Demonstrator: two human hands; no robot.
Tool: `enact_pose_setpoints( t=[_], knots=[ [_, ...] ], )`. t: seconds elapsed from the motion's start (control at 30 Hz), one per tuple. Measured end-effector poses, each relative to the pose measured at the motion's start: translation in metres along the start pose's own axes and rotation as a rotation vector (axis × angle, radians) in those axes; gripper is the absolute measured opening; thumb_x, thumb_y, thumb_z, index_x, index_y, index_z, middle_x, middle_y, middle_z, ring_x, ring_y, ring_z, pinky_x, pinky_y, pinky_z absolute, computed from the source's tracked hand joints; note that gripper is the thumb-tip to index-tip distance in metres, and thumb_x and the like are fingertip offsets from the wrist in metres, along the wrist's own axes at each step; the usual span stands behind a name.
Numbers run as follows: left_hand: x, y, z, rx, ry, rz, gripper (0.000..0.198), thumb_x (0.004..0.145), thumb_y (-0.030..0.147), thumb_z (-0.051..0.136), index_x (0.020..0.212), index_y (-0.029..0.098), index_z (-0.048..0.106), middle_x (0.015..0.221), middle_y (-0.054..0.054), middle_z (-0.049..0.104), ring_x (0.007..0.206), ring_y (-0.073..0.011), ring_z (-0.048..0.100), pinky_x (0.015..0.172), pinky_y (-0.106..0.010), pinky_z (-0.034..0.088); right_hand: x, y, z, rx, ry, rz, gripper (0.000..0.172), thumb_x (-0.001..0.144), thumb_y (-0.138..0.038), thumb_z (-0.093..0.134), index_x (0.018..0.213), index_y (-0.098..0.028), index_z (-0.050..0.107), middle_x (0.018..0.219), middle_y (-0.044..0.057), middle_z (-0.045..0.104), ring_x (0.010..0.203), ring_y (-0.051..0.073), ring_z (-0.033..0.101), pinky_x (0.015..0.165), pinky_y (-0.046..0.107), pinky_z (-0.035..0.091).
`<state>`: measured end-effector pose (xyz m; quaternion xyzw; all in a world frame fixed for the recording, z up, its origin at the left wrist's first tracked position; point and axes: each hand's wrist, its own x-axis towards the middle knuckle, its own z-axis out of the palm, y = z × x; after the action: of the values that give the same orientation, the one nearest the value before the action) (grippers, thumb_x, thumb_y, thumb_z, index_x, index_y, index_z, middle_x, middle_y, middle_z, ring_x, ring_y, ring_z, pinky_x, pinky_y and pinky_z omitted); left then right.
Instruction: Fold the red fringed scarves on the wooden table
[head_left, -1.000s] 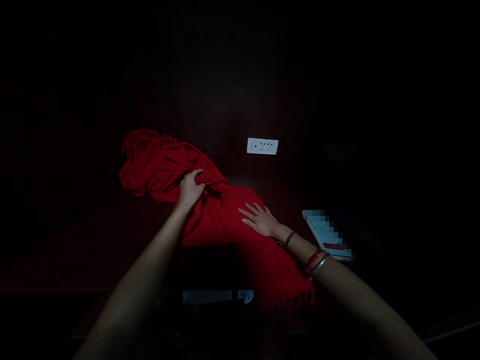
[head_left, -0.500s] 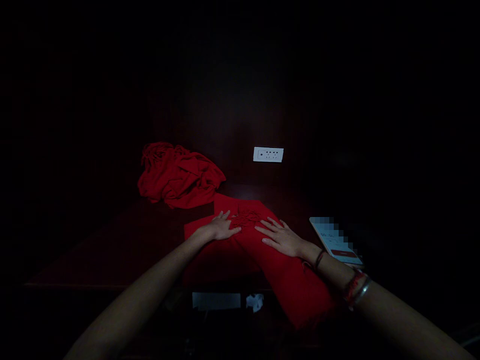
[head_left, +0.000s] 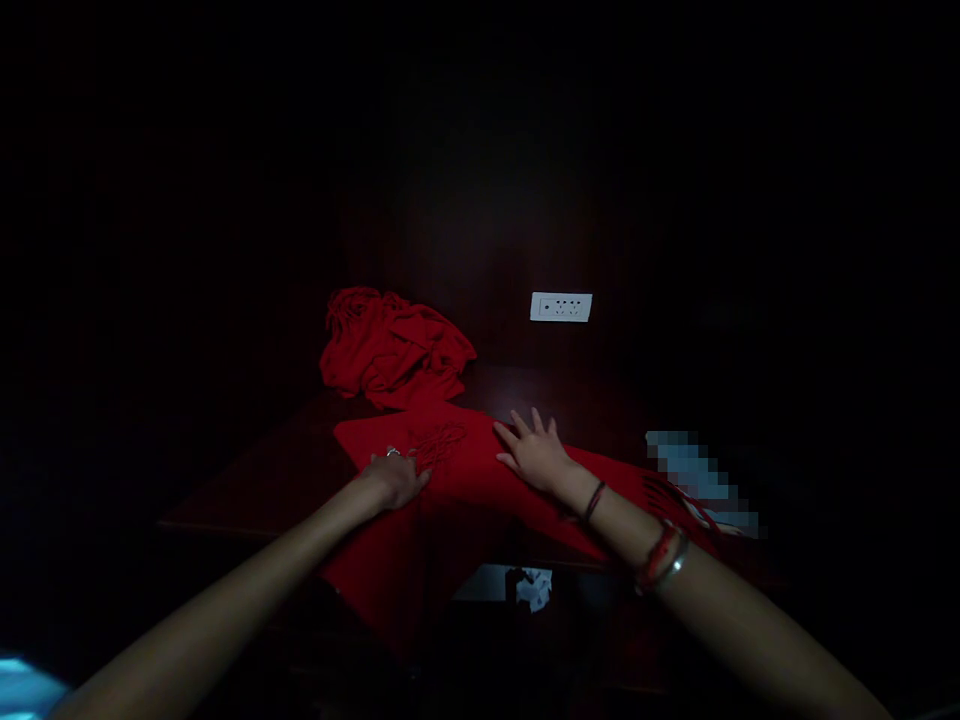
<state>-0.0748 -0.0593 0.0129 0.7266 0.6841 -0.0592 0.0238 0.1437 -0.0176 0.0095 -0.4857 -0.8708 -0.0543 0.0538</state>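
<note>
At the worktop's (head_left: 277, 475) near edge, head view: one red scarf (head_left: 465, 470) lies spread, one end hanging over, so the right hand (head_left: 534, 455), grip open and flat, pins it. The left hand (head_left: 397, 480) at 9 o'clock is curled on it, grip unclear. One crumpled red heap (head_left: 394, 345) at 11, one wall socket (head_left: 561, 307) at 1.

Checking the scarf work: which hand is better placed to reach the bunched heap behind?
Likely left: the left hand sits straight before the bunched heap; the right hand lies flat farther right.
</note>
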Motion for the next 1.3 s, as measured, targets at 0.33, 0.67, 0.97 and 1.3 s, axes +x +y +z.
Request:
enact_pose_setpoints(
  t=[0.33, 0.67, 0.97, 1.3],
  knots=[
    [0.009, -0.072, -0.071, -0.187, 0.370, -0.222, 0.034, 0.072, 0.029, 0.042, 0.102, 0.019, 0.053, 0.096, -0.008, 0.059, 0.087, -0.0210, 0.056, 0.068, -0.023, 0.043, -0.040, 0.011, 0.031, 0.136, -0.068, 0.166, 0.061, 0.077, -0.060, 0.011, 0.129, -0.028, 0.020, 0.136, 0.008, 0.016, 0.121, 0.035, 0.011, 0.090, 0.058, 0.011],
    [0.057, -0.047, -0.040, -0.123, 0.022, 0.404, 0.034, 0.069, 0.027, 0.052, 0.102, 0.020, 0.055, 0.100, -0.004, 0.055, 0.094, -0.0156, 0.049, 0.083, -0.021, 0.035, -0.039, 0.012, 0.028, 0.156, -0.077, 0.161, 0.059, 0.079, -0.057, 0.015, 0.128, -0.026, 0.022, 0.136, 0.009, 0.015, 0.122, 0.031, 0.012, 0.092, 0.054, 0.011],
    [0.085, -0.029, -0.039, -0.138, 0.058, 0.055, 0.070, 0.060, 0.033, 0.060, 0.122, 0.015, 0.034, 0.118, -0.012, 0.042, 0.101, -0.0207, 0.046, 0.082, -0.023, 0.038, -0.010, 0.015, -0.001, 0.218, -0.131, 0.113, 0.052, 0.077, -0.047, 0.034, 0.123, -0.023, 0.033, 0.135, 0.011, 0.019, 0.121, 0.033, 0.014, 0.089, 0.057, 0.015],
    [0.103, -0.009, -0.037, -0.040, 0.367, 0.006, 0.038, 0.070, 0.008, 0.039, 0.105, 0.018, 0.048, 0.098, -0.010, 0.056, 0.089, -0.0184, 0.054, 0.070, -0.024, 0.042, 0.043, 0.007, 0.027, 0.211, -0.143, 0.038, 0.058, 0.079, -0.054, 0.022, 0.129, -0.024, 0.021, 0.133, 0.014, 0.023, 0.119, 0.031, 0.022, 0.089, 0.053, 0.020]
  ],
)
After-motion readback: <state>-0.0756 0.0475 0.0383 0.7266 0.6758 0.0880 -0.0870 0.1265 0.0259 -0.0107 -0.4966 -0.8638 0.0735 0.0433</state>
